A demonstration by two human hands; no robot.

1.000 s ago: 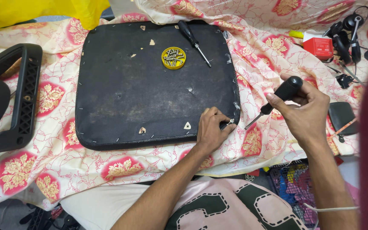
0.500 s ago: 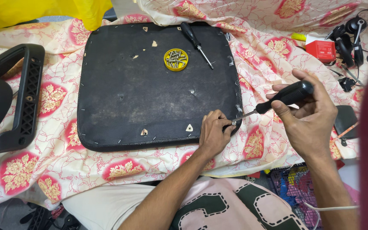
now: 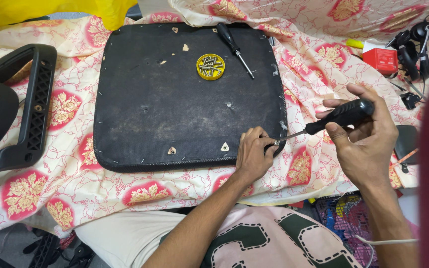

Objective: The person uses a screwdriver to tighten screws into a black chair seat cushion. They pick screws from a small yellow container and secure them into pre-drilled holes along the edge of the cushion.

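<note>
Right hand (image 3: 361, 141) holds screwdriver (image 3: 331, 119) pointing left toward seat pad (image 3: 175, 99).

Bright, even light; soft shadows; sharp focus, slight edge distortion.

Spread wide, a floral cloth (image 3: 75, 188) in cream and red. Off its left edge, a black plastic armrest frame (image 3: 21, 109). Bunched at the top left, yellow fabric (image 3: 50, 10). On its right side, a small red box (image 3: 380, 58), black headphones (image 3: 413, 44) just beyond.
</note>
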